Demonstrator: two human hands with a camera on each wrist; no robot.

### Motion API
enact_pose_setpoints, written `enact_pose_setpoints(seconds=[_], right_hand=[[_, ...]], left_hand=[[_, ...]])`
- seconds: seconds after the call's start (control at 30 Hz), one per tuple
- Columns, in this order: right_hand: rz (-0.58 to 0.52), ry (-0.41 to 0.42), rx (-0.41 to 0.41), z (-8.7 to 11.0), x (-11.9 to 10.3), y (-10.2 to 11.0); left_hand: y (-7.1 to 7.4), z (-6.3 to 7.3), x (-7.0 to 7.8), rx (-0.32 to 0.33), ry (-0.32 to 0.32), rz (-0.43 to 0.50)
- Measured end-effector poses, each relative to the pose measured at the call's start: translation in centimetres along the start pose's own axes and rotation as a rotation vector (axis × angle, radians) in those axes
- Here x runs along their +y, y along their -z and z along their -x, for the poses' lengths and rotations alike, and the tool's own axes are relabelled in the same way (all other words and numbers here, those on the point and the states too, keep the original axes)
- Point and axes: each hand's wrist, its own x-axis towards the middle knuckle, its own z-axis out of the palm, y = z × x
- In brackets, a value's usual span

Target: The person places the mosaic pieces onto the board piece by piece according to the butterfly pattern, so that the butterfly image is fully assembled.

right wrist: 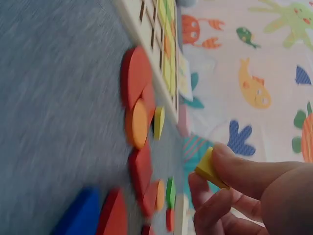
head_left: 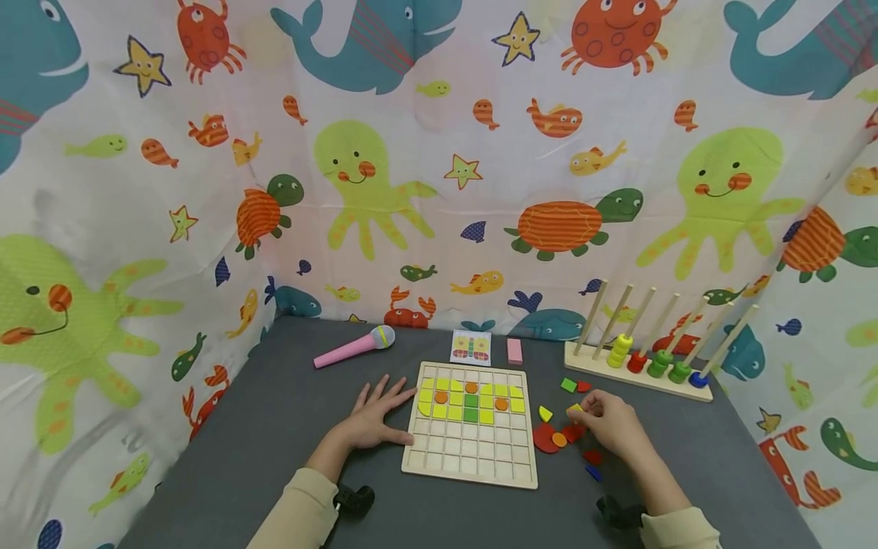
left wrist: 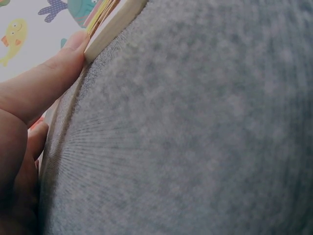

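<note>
My left hand (head_left: 373, 418) lies with spread fingers on the dark table, its fingertips and thumb at the left edge of a wooden grid board (head_left: 469, 479). The left wrist view shows the thumb (left wrist: 66, 61) against the board's side. Yellow, orange and green tiles fill much of the board's upper rows, while the lower cells are bare wood. To the right of the board, my right hand (head_left: 610, 423) pinches a small yellow tile (right wrist: 209, 169) between thumb and fingers, raised over loose pieces. Among these lie a red piece (right wrist: 137, 76), an orange disc (right wrist: 137, 123) and a blue piece (head_left: 593, 473).
Behind the board are a picture card (head_left: 470, 360) and a pink block (head_left: 514, 351). A pink toy microphone (head_left: 353, 348) lies at the back left. At the back right stands a wooden peg rack (head_left: 641, 372) with coloured rings. A sea-animal curtain (head_left: 425, 191) surrounds the table.
</note>
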Motion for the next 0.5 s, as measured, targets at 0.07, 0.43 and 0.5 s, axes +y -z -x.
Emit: enact_pose_setpoints(seconds=[0.07,0.43,0.5], right_hand=[[-0.025,0.005,0.007,-0.2,-0.9,-0.4],[-0.099,0.022,-0.037,-1.9,-5.9,-3.6],[-0.119,0.022,-0.036,-2.1,-6.4,-4.4]], left_hand=[[0.0,0.0,0.0,0.0,0.001,0.002],[0.1,0.1,0.3,0.004,0.002,0.006],[0.1,0.1,0.3,0.003,0.005,0.007]])
